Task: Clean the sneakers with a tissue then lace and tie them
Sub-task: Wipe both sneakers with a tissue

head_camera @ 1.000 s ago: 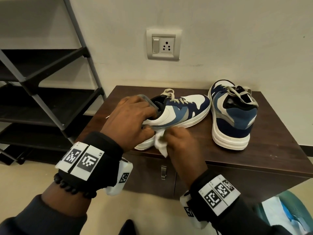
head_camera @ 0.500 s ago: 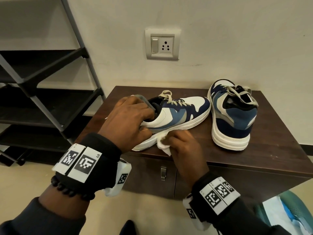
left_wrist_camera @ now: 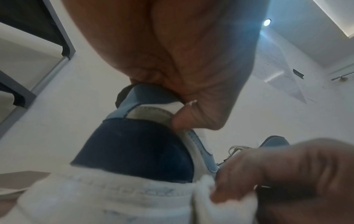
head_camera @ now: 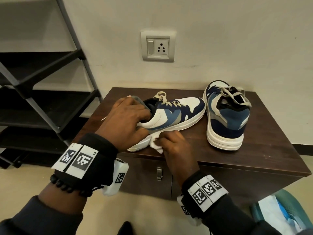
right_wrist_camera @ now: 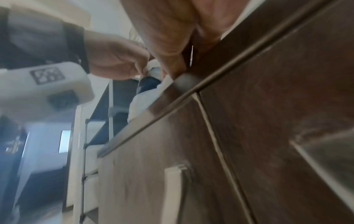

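- The left hand (head_camera: 125,121) grips the heel collar of the near sneaker (head_camera: 171,116), steadying it on the dark cabinet (head_camera: 264,150).
- The right hand (head_camera: 174,145) pinches a white tissue (head_camera: 155,143) against the sole's side, just ahead of the heel.
- That shoe's long axis runs from the hands away to the right, so the wiping stroke likely travels toeward; the right hand is nearer.
- The second sneaker (head_camera: 227,116) stands apart, further right.
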`<action>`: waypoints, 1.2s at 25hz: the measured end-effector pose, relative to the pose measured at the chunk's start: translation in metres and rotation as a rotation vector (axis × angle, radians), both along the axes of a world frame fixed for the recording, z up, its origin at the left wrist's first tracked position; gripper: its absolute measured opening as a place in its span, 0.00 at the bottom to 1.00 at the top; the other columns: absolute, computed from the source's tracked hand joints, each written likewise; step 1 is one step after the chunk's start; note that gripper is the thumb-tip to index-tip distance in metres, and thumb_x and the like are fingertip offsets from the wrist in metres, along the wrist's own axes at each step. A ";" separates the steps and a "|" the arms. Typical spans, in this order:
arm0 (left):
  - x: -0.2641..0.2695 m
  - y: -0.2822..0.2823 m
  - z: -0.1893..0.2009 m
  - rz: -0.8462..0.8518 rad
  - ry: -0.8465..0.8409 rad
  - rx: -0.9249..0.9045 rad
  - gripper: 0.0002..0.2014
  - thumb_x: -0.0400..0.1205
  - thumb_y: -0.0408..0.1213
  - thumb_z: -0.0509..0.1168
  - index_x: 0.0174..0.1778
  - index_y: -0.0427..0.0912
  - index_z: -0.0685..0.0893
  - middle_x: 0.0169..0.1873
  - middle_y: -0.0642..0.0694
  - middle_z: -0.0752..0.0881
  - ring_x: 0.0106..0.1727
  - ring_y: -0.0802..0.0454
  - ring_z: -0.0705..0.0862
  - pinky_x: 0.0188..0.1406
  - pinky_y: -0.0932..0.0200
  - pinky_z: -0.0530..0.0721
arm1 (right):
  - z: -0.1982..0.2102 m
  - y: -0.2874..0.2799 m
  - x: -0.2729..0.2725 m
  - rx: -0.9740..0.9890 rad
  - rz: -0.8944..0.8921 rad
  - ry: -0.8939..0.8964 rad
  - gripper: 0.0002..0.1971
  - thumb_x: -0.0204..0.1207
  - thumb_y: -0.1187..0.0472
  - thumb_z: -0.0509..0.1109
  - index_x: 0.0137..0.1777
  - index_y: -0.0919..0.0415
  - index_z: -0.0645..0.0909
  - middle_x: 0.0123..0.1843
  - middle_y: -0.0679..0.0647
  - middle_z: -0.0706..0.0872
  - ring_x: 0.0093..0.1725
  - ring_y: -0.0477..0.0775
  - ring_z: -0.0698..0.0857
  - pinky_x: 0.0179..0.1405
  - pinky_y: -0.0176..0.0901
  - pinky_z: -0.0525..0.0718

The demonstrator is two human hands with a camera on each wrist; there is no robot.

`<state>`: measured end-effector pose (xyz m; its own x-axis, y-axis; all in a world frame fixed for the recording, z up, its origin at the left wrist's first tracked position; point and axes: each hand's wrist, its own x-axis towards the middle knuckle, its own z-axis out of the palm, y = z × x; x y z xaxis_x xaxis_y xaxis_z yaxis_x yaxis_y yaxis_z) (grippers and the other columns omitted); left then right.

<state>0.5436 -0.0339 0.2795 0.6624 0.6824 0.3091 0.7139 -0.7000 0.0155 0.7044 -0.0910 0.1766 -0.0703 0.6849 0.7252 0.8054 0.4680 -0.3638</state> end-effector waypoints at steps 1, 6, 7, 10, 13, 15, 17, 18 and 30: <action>0.001 -0.001 0.000 0.001 -0.003 -0.007 0.03 0.67 0.40 0.62 0.34 0.50 0.75 0.33 0.57 0.78 0.47 0.49 0.75 0.54 0.54 0.66 | 0.002 -0.001 0.001 0.009 -0.011 0.027 0.07 0.70 0.69 0.70 0.46 0.66 0.87 0.46 0.57 0.86 0.47 0.55 0.82 0.44 0.44 0.82; -0.005 0.000 0.004 0.014 0.026 0.018 0.08 0.68 0.45 0.58 0.38 0.50 0.81 0.34 0.59 0.78 0.51 0.49 0.76 0.62 0.46 0.72 | 0.000 -0.002 0.010 -0.111 -0.107 -0.069 0.10 0.63 0.74 0.77 0.44 0.64 0.87 0.46 0.58 0.85 0.47 0.59 0.83 0.37 0.52 0.86; -0.010 0.001 0.005 0.031 0.045 0.041 0.10 0.68 0.44 0.59 0.39 0.50 0.83 0.36 0.57 0.81 0.53 0.47 0.77 0.64 0.44 0.71 | 0.001 -0.004 0.012 -0.144 -0.155 -0.054 0.11 0.62 0.75 0.77 0.44 0.64 0.87 0.47 0.58 0.85 0.48 0.60 0.83 0.37 0.52 0.86; -0.011 0.000 0.007 0.085 0.051 0.065 0.10 0.66 0.41 0.60 0.41 0.48 0.82 0.43 0.51 0.85 0.60 0.44 0.76 0.69 0.46 0.63 | 0.011 -0.018 0.009 -0.245 -0.230 0.023 0.10 0.69 0.66 0.74 0.50 0.60 0.87 0.55 0.58 0.84 0.56 0.60 0.80 0.47 0.49 0.85; 0.008 -0.007 0.006 0.171 0.015 0.025 0.06 0.73 0.46 0.58 0.39 0.49 0.71 0.43 0.48 0.82 0.61 0.44 0.74 0.62 0.51 0.60 | 0.006 -0.021 0.002 -0.316 -0.253 -0.051 0.10 0.71 0.56 0.75 0.51 0.57 0.85 0.60 0.59 0.81 0.59 0.60 0.79 0.46 0.47 0.83; 0.014 -0.010 0.006 0.232 -0.004 -0.029 0.08 0.79 0.49 0.59 0.42 0.49 0.70 0.44 0.49 0.81 0.63 0.45 0.74 0.62 0.50 0.61 | 0.010 -0.019 0.006 -0.304 -0.195 -0.059 0.10 0.69 0.64 0.78 0.50 0.57 0.84 0.58 0.58 0.83 0.57 0.60 0.82 0.44 0.44 0.83; 0.011 -0.010 0.004 0.234 0.025 -0.022 0.10 0.81 0.51 0.62 0.49 0.50 0.75 0.47 0.51 0.81 0.62 0.47 0.75 0.64 0.49 0.63 | 0.027 -0.017 0.008 -0.196 -0.092 0.115 0.11 0.72 0.68 0.74 0.53 0.58 0.85 0.56 0.55 0.84 0.56 0.54 0.83 0.50 0.38 0.81; 0.009 -0.010 0.003 0.218 0.031 -0.012 0.12 0.80 0.52 0.64 0.53 0.49 0.76 0.49 0.50 0.83 0.61 0.46 0.76 0.64 0.49 0.65 | 0.040 -0.013 0.004 -0.105 -0.074 0.184 0.12 0.74 0.69 0.72 0.56 0.59 0.85 0.57 0.55 0.84 0.58 0.51 0.82 0.53 0.36 0.80; 0.003 -0.002 0.003 0.194 -0.030 -0.095 0.17 0.75 0.51 0.72 0.52 0.52 0.71 0.43 0.53 0.79 0.51 0.56 0.70 0.60 0.56 0.70 | 0.005 -0.003 0.009 -0.068 -0.074 -0.209 0.15 0.66 0.70 0.79 0.53 0.64 0.86 0.56 0.59 0.84 0.55 0.59 0.82 0.41 0.48 0.87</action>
